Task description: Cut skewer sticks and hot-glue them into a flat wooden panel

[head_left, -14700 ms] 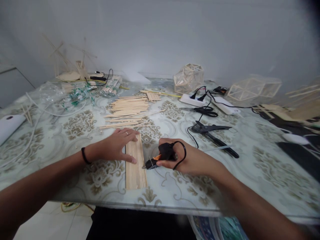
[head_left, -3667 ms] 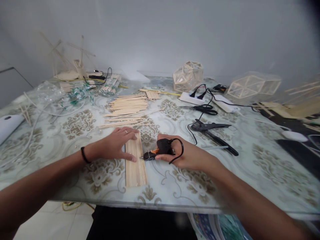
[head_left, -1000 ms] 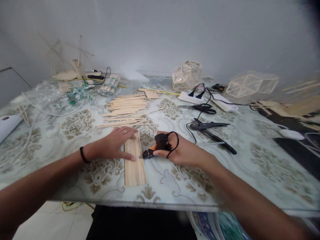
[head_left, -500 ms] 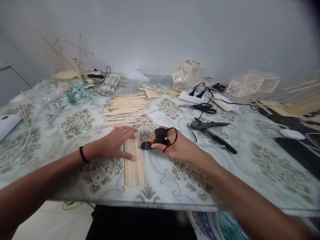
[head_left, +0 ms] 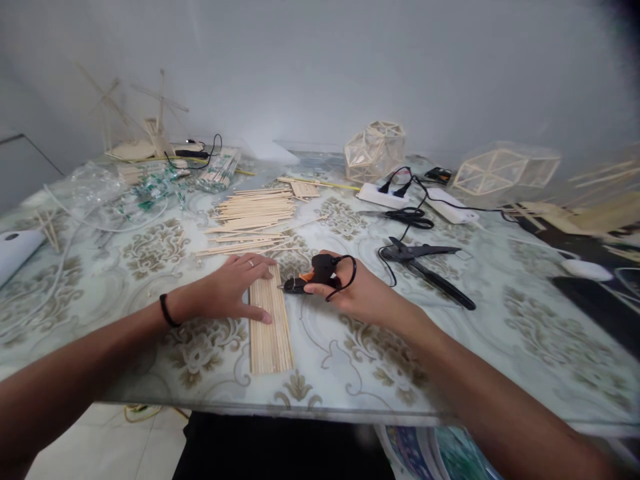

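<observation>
The right hand [head_left: 350, 287] is curled round a black, orange-triggered tool [head_left: 323, 268]; leftward I see the pale wooden-strip panel [head_left: 271, 347], lengthwise away, under the half-spread left hand [head_left: 235, 287].

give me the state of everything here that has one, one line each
left hand: open, resting on the stick panel
right hand: closed around the glue gun
glue gun: held, tip at the panel's right edge
stick panel: lying flat
power strip: two plugs in
black cutters: handles apart
</observation>
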A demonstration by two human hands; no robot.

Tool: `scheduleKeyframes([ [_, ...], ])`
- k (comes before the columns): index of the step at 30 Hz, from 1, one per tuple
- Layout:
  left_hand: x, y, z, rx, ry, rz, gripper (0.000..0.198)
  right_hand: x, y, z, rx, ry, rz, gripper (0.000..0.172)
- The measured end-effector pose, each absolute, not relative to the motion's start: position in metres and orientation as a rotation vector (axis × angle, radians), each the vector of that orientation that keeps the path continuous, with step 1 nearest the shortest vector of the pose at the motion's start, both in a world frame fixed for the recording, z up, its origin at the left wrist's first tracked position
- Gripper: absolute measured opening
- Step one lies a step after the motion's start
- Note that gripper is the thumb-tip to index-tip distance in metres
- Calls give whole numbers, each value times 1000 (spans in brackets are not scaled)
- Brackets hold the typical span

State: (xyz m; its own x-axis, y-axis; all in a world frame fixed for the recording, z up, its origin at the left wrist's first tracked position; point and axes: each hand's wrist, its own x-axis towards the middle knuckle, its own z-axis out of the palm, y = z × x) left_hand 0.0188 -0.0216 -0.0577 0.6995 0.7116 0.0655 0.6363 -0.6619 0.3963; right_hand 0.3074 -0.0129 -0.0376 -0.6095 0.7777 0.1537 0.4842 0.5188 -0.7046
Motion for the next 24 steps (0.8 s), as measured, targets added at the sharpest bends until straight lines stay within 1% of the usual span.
scheduleKeyframes([
  [6,19,-22,-56,2564,1073,288,78,309,-20,-26,-1086,-2302,974,20],
  [14,18,-21,-60,2570,1081,277,83,310,-26,-23,-1086,-2250,1130,22],
  [24,19,-21,-59,2553,1074,301,83,314,-25,-24,-1030,-2263,1148,21],
])
